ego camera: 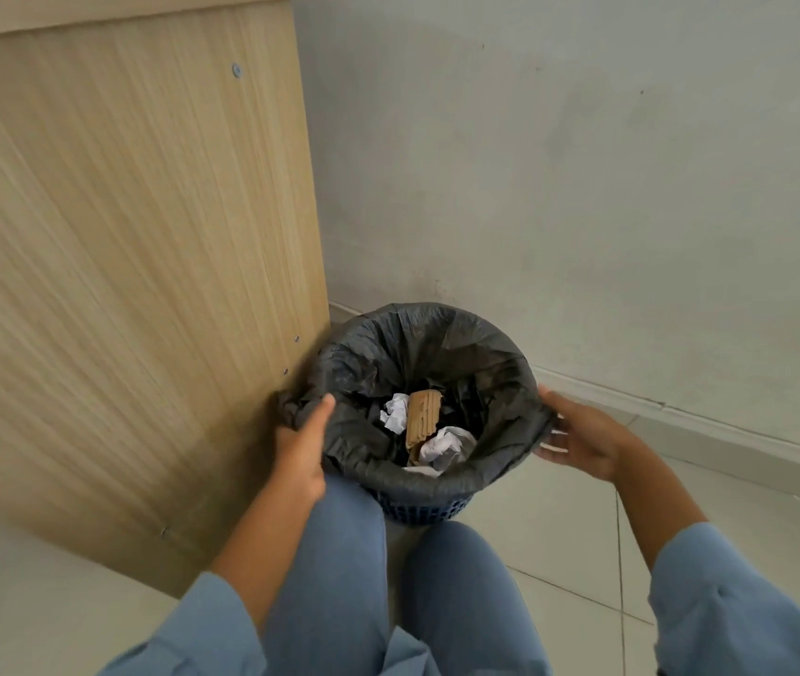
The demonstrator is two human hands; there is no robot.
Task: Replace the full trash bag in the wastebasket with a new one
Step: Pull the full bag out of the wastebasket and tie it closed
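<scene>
Left hand (301, 456) is pinching the black trash bag's (437, 344) rim (thumb inside); right hand (578, 439), fingers spread, is touching the opposite rim over the blue wastebasket (424, 507).

Floor (558, 544), pale tile: I log one blue wastebasket (424, 507) in its far corner, beside a wooden panel (120, 285).

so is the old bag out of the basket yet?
Still in: black bag folded over the blue wastebasket rim, trash inside; both hands at its edges.

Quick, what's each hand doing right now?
Left hand: grips the black plastic trash bag at its rim.
Right hand: open, fingers at the bag's rim.
</scene>
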